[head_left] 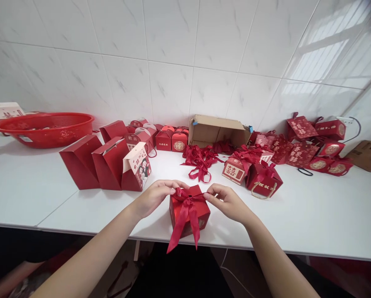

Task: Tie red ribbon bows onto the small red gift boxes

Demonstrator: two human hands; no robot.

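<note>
A red gift box [200, 209] stands near the table's front edge, right in front of me. On its top lies a red satin ribbon [182, 221] tied in a bow, its two tails hanging down the near side. My left hand [156, 196] pinches the bow's left loop between thumb and fingers. With thumb and fingertips, my right hand [227, 201] grips the right loop at the box's right top edge. Behind the box is a heap of loose red ribbons [200, 157].
Tall red paper boxes [81, 163] stand at left, before a red plastic basin [55, 130]. An open cardboard box [218, 126] lies against the tiled wall. Finished-looking red boxes with ribbons [262, 182] sit right of centre, and several more pile up farther right [301, 153].
</note>
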